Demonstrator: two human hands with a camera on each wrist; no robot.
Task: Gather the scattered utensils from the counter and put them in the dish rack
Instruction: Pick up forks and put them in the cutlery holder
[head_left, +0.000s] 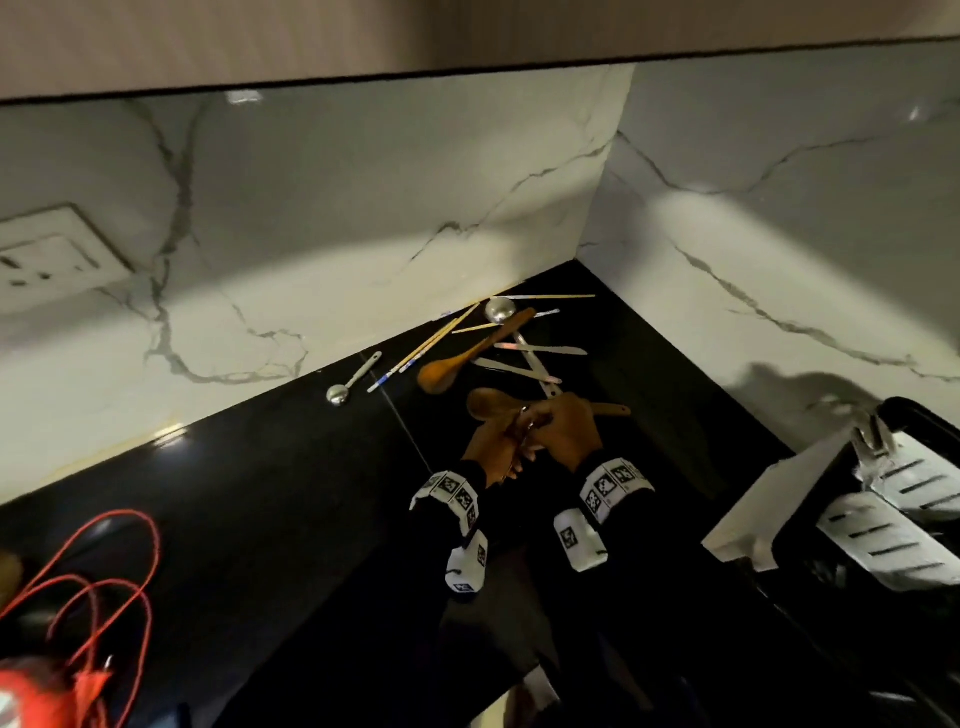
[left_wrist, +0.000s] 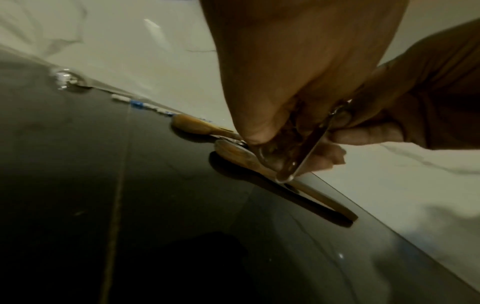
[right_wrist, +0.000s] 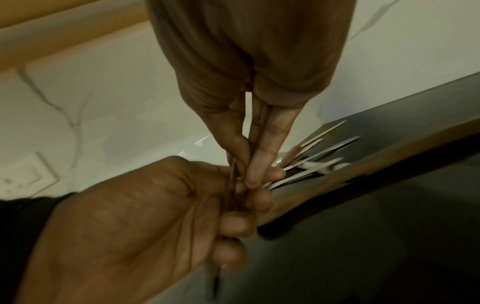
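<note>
Over the black counter (head_left: 270, 493) my two hands meet. My left hand (head_left: 506, 447) grips a small bunch of metal utensils (left_wrist: 309, 144), fingers curled round the handles. From above, my right hand (right_wrist: 249, 176) pinches the same bunch between thumb and fingers. Right under the hands lies a dark wooden spoon (head_left: 488, 402). Behind it are a lighter wooden spoon (head_left: 441, 371), chopsticks (head_left: 421, 348), flat metal utensils (head_left: 540, 351), a round metal spoon (head_left: 500, 310) and a metal scoop (head_left: 340, 392). The dish rack (head_left: 883, 499) stands at the right.
Marble walls meet in a corner just behind the pile. A wall socket (head_left: 41, 260) is on the left wall. Red cord (head_left: 104, 582) lies at the counter's near left. White slotted pieces (head_left: 878, 540) sit in the rack.
</note>
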